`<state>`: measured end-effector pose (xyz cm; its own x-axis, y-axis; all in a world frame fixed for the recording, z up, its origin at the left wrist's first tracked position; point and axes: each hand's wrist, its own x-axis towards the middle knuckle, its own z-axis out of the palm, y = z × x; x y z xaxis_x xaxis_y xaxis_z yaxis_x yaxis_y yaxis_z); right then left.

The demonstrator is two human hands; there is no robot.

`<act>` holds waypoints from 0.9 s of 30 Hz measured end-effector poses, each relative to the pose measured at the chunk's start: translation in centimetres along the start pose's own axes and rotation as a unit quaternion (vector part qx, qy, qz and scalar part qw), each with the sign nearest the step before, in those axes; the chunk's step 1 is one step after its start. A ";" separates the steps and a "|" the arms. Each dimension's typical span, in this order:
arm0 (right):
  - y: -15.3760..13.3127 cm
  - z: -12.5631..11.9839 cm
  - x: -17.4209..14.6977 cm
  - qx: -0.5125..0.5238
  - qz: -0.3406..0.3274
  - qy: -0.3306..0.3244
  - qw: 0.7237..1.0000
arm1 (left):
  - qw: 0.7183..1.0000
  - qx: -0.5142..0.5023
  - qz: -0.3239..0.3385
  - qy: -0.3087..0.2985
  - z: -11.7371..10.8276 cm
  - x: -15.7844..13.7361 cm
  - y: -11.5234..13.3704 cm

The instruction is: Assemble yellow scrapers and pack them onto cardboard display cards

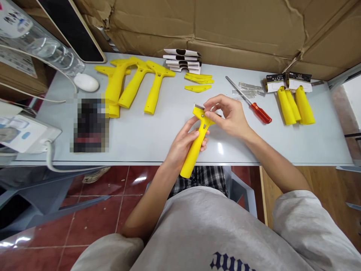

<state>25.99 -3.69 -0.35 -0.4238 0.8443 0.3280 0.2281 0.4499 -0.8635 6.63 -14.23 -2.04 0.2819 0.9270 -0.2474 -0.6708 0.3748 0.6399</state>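
Note:
A yellow scraper (195, 149) is tilted over the front edge of the desk, its head away from me. My left hand (184, 141) is wrapped round its handle just below the head. A metal blade edge shows at the left of the head, and a screw sits in the plastic. The fingers of my right hand (229, 114) pinch the right part of the head; whether they hold a small part there is hidden. Beyond my hands lie loose yellow blade covers (198, 88). To their right is a red-handled screwdriver (261, 113) beside several flat metal blades (249, 89).
Several yellow scraper handles (153, 92) lie at the back left, near a pixelated item (90, 126). Folded cards (183, 60) are stacked by the cardboard (225, 30). Carded scrapers (305, 107) rest at the right. A water bottle (53, 51) and white power strip (36, 131) occupy the left.

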 end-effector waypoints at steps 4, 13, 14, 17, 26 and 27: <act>-0.4 -3.7 0.6 -0.089 -0.002 0.057 0.994 | 0.998 -0.055 0.008 0.025 0.2 0.0 0.5; 0.9 -13.4 -4.3 -0.411 0.122 0.123 0.895 | 0.992 -0.103 0.000 0.067 1.2 -0.2 1.2; 1.4 -13.8 -5.0 -0.426 0.139 0.110 0.887 | 0.993 -0.101 0.000 0.065 1.2 -0.2 1.2; 3.0 -14.3 -6.6 -0.446 0.177 0.074 0.874 | 0.993 -0.098 0.001 0.058 1.0 -0.2 1.1; 3.2 -14.7 -5.8 -0.309 0.110 0.197 0.924 | 0.995 -0.088 0.018 0.048 0.0 0.0 0.4; 2.4 -14.9 -5.2 -0.289 0.092 0.236 0.923 | 0.995 -0.085 0.019 0.049 0.0 0.1 0.4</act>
<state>41.83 -2.69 1.55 0.0667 0.8931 0.4448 0.7458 0.2516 -0.6169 6.39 -14.02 -1.78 0.1924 0.9341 -0.3008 -0.7883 0.3297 0.5196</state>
